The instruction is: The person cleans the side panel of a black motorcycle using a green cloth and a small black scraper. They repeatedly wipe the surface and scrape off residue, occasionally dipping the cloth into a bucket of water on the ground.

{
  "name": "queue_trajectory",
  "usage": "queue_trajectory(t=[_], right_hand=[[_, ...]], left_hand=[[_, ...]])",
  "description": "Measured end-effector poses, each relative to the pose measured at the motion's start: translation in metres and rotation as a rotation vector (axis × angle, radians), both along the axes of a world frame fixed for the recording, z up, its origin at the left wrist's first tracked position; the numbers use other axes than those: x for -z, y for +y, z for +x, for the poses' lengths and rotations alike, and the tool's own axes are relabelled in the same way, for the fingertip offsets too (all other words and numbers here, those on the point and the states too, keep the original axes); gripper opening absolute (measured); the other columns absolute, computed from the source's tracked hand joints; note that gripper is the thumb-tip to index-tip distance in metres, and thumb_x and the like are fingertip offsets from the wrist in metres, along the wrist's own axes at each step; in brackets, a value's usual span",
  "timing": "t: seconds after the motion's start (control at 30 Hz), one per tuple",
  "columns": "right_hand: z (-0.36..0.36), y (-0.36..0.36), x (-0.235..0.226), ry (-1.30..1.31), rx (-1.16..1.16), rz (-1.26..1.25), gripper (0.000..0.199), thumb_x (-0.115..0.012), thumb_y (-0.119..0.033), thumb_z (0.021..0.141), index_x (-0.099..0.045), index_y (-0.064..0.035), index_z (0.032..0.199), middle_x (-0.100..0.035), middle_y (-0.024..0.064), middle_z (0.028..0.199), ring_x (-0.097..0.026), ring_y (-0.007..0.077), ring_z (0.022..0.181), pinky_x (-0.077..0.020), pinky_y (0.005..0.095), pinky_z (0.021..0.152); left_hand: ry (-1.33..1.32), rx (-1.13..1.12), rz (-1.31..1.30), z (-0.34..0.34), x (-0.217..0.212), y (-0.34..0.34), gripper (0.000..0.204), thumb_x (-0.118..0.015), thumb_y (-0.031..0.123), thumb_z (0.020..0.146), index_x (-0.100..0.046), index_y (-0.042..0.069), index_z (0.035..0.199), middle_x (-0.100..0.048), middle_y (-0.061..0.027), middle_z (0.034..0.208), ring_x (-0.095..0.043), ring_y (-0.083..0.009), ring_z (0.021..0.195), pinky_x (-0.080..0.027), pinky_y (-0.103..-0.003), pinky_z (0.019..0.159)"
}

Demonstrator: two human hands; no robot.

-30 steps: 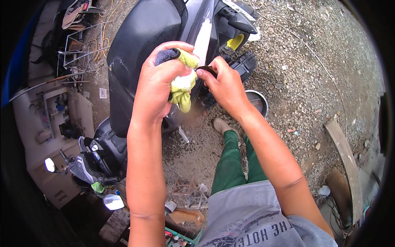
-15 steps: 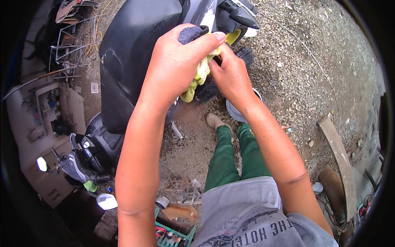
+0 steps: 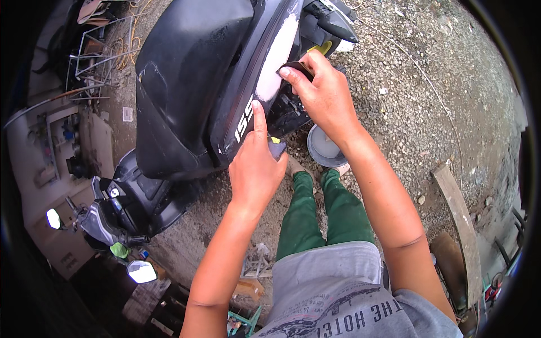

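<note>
Beside me stands a black scooter; its dark side panel [image 3: 228, 121] carries a smooth white patch [image 3: 276, 62]. My left hand [image 3: 253, 172] stretches its index finger onto the panel just below the patch. A folded grey and yellow cloth [image 3: 276, 148] pokes out between that hand's thumb and palm, the rest hidden by the hand. At the patch's right edge, my right hand [image 3: 327, 98] pinches a thin dark sheet [image 3: 298, 69] that looks like sandpaper. The black seat [image 3: 191, 50] lies left of the panel.
A round bucket [image 3: 324, 147] stands on the gravel by my feet. The scooter's handlebar mirror [image 3: 141, 271] sticks out at lower left. A long board [image 3: 457, 225] lies at the right, and a metal frame [image 3: 101, 53] stands at the far left.
Both hands were together at the panel with the cloth bunched over the white patch. My left hand has drawn down and back with the cloth, uncovering the patch; the dark sheet now shows in my right.
</note>
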State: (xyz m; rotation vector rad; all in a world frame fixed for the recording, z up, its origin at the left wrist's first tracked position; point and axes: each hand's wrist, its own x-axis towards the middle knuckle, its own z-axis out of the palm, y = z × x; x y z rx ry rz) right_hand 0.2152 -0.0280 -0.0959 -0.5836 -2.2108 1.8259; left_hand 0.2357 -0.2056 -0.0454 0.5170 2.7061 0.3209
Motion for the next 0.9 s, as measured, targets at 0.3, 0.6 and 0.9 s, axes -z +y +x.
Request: queue_trajectory(t=[0.3,0.6,0.9], right_hand=[[0.004,-0.007,-0.002,-0.046,0.007,0.085,0.029,-0.072,-0.031,0.095,-0.061,-0.0035,0.098,-0.072,0.0185,0.078,-0.071,0.0420,0.079,-0.0538,0.0496,0.068],[0.007,-0.018,0.002,0.000,0.032,0.125,0.029,-0.071,-0.031,0.095,-0.063,-0.0031,0.096,-0.072,0.0178,0.078,-0.072,0.0406,0.078,-0.0537,0.0477,0.068],[0.012,-0.024,0.008,-0.004,0.011,0.111,0.031,-0.072,-0.033,0.096,-0.061,-0.0034,0.097,-0.072,0.0170,0.077,-0.071,0.0399,0.077,-0.0523,0.0478,0.066]], left_hand=[[0.034,0.051,-0.043,0.006,0.011,0.006,0.114,-0.080,0.019,0.079,-0.009,-0.003,0.164,-0.070,-0.0282,0.102,-0.071,-0.0459,0.087,-0.057,-0.053,0.073],[0.040,0.041,-0.026,0.007,0.009,0.010,0.115,-0.081,0.017,0.077,-0.009,-0.003,0.164,-0.070,-0.0302,0.104,-0.071,-0.0467,0.089,-0.057,-0.053,0.075],[0.051,0.044,0.000,0.007,0.011,0.008,0.112,-0.078,0.016,0.078,-0.009,-0.002,0.164,-0.069,-0.0299,0.102,-0.070,-0.0480,0.087,-0.056,-0.054,0.075]])
